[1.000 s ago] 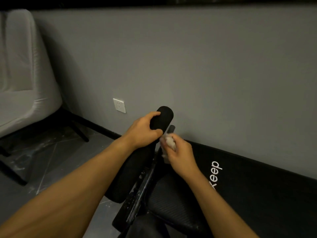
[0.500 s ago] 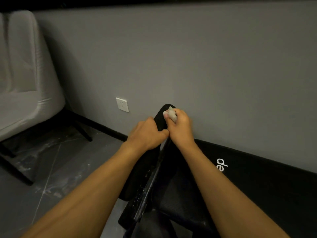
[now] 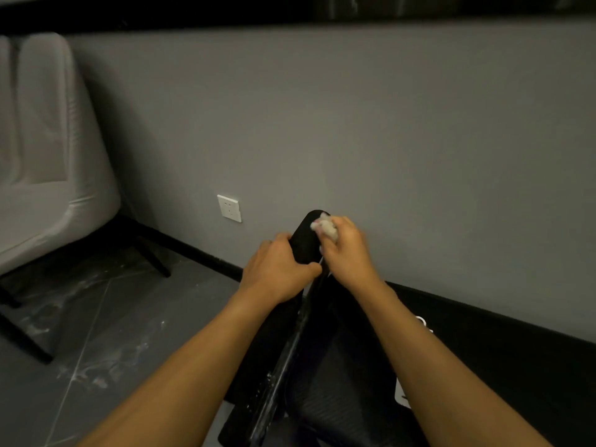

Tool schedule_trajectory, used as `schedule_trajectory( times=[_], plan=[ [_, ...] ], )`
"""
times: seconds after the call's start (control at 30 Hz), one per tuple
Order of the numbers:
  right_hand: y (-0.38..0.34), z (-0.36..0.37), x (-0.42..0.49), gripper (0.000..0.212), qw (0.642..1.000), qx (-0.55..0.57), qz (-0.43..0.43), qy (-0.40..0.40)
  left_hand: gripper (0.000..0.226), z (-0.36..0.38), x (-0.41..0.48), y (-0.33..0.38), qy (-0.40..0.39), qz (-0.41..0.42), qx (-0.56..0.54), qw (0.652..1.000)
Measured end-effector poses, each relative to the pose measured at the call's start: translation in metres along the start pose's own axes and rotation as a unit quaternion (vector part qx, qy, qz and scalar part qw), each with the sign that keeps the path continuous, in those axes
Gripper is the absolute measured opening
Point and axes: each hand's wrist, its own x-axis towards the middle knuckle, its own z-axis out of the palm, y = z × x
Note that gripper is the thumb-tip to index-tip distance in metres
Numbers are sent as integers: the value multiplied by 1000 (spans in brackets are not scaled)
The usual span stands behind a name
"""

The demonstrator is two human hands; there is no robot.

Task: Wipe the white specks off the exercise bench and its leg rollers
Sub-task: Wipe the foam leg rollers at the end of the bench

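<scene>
Nearest, on the black metal bar (image 3: 285,362) of the black padded exercise bench (image 3: 338,414), white specks (image 3: 269,380) are left unwiped. Beyond, the black foam leg roller (image 3: 303,241) is gripped by the left hand (image 3: 277,269), its far tip rubbed with crumpled white cloth (image 3: 326,227) clutched in the right hand (image 3: 350,253).

Only the arms and hands of the person show. The left forearm (image 3: 200,356) and the right forearm (image 3: 429,359) are both bare, uncovered skin running from the lower edge of the frame to the wrists. They are slim and smooth, narrowing toward the wrists. The left hand (image 3: 277,269) is bare too, and its knuckles and thumb show plainly. The right hand (image 3: 346,250) is likewise bare and slightly blurred, so finer details such as its nails cannot be made out. Everything above the forearms lies outside the frame.
</scene>
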Motion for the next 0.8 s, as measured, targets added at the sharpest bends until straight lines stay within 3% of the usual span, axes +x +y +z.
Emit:
schedule_trajectory(
  times=[0.07,0.17,0.27,0.43,0.53,0.63,0.8],
  plan=[
    [3,-3,-8,15,1000,5,-23,-18,45,0,2,1,-4,-14,-8,1000],
    [4,-2,21,24,998,-57,-17,32,43,0,4,2,-15,-16,-20,1000],
    [3,4,25,21,995,-79,-16,50,44,1,4,2,-7,-19,-15,1000],
    [6,-8,-30,9,996,8,-56,-74,54,0,3,5,19,-1,-22,1000],
    [-2,-8,-12,6,998,-7,-51,-44,60,-9,-5,5,-22,2,-46,999],
    [-10,2,6,14,999,-41,-18,4,65,-22,-19,0,-94,-10,6,996],
    [-11,0,-42,8,990,4,-77,-118,78,-29,-54,-22,-134,-65,71,986]
  ],
)
